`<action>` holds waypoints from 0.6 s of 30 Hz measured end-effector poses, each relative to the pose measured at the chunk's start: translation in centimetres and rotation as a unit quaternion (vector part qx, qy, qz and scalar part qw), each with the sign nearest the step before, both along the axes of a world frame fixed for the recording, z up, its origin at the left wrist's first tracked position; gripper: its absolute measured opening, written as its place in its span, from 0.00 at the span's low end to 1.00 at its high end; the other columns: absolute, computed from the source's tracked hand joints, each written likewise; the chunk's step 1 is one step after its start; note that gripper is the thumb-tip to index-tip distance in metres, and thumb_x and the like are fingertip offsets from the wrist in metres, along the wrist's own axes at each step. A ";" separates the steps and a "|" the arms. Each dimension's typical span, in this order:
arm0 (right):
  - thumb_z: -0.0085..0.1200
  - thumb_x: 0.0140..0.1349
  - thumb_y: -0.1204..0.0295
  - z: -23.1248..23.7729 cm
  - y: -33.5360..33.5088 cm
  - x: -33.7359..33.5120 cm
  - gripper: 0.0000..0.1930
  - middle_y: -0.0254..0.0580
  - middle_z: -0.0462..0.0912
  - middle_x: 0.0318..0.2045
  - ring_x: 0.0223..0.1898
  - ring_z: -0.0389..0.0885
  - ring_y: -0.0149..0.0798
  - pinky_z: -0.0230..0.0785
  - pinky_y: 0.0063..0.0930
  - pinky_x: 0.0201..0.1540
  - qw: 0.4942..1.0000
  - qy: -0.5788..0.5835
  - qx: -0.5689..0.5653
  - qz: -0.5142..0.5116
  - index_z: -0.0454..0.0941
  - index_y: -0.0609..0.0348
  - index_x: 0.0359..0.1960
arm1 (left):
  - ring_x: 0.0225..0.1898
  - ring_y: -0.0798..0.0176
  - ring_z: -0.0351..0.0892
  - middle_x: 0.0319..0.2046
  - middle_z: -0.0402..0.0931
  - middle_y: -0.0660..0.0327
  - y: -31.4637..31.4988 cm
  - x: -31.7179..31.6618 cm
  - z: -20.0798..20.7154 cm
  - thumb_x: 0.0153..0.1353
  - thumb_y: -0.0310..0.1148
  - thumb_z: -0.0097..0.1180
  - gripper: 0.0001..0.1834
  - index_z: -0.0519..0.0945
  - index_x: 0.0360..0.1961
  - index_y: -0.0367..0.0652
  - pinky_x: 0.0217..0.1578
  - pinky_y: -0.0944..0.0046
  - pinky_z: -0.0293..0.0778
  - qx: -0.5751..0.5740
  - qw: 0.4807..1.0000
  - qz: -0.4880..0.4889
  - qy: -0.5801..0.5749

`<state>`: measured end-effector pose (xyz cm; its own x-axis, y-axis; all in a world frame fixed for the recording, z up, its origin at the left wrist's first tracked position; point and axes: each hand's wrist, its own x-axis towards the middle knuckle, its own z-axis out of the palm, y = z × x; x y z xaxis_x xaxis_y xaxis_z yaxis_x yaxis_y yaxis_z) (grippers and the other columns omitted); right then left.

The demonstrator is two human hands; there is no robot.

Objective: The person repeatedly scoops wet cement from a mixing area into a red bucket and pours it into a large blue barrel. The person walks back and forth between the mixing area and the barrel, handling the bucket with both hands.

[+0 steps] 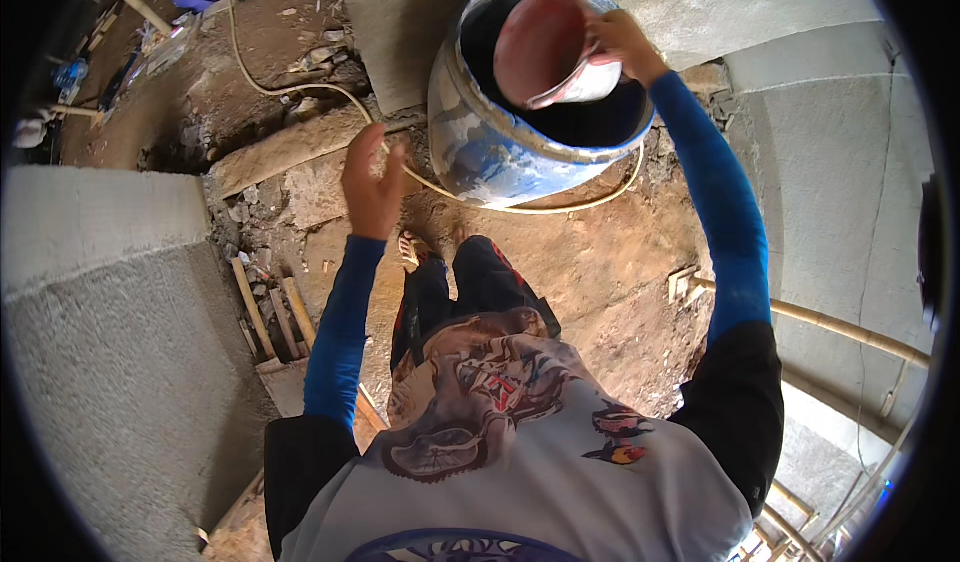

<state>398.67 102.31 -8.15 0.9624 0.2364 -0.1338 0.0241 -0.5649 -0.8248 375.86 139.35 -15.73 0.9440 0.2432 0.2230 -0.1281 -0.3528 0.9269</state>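
My right hand [624, 46] grips the rim or handle side of a reddish, stained bucket [545, 50]. The bucket is tilted, its mouth turned toward me, over the open top of a large blue barrel [510, 157] splashed with grey. Dark contents or shadow fill the barrel's inside; I cannot tell which. My left hand [374, 182] is raised in the air to the left of the barrel, fingers apart, holding nothing.
A pale hose [335, 87] runs over the dirt ground and curves around the barrel's base. Rough grey walls stand left [110, 222] and right [820, 162]. Wooden strips [275, 307] lie by the left wall; a bamboo pole [850, 330] juts out at right.
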 end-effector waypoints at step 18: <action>0.43 0.65 0.66 -54.9 1.1 2.9 0.24 0.54 0.79 0.48 0.43 0.81 0.53 0.76 0.45 0.44 0.901 0.200 -0.381 0.046 0.64 0.50 0.63 | 0.61 0.41 0.63 0.51 0.70 0.57 -14.3 14.5 -6.4 0.68 0.50 0.36 0.24 0.70 0.54 0.48 0.62 0.28 0.50 0.278 0.953 -0.034 -0.115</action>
